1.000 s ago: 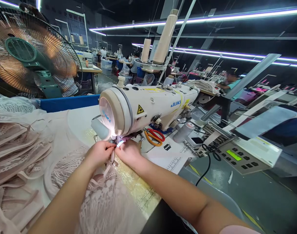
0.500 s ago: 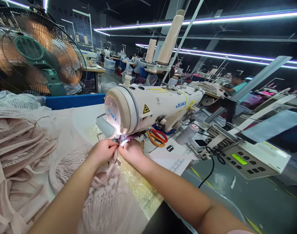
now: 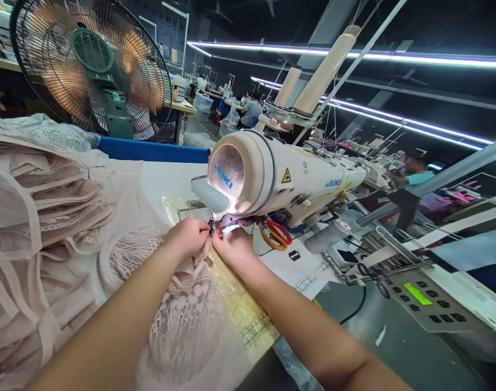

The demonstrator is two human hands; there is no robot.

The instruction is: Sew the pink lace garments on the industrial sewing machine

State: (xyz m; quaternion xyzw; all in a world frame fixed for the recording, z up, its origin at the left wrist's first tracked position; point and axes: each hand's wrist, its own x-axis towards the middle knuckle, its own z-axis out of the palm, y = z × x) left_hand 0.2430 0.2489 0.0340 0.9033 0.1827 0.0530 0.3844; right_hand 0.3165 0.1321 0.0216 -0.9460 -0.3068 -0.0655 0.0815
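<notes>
Below the sewing machine's point(image 3: 268, 176) near end, the left hand point(image 3: 188, 237) pinches a pink strap point(image 3: 207, 247), apparently to steady it, the right hand point(image 3: 236, 247) close beside, grip unverifiable, lace fabric point(image 3: 178, 326) lying before the machine.

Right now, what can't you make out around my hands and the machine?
All in the head view:
The strap's upper end: hidden between the left hand and right hand, under the machine.
Each hand's exact grip: covered by the hand itself.
The fan: too blurred to count its blades.
The display: any text is too small to read.
The fabric pile: cut off by the left edge.
</notes>
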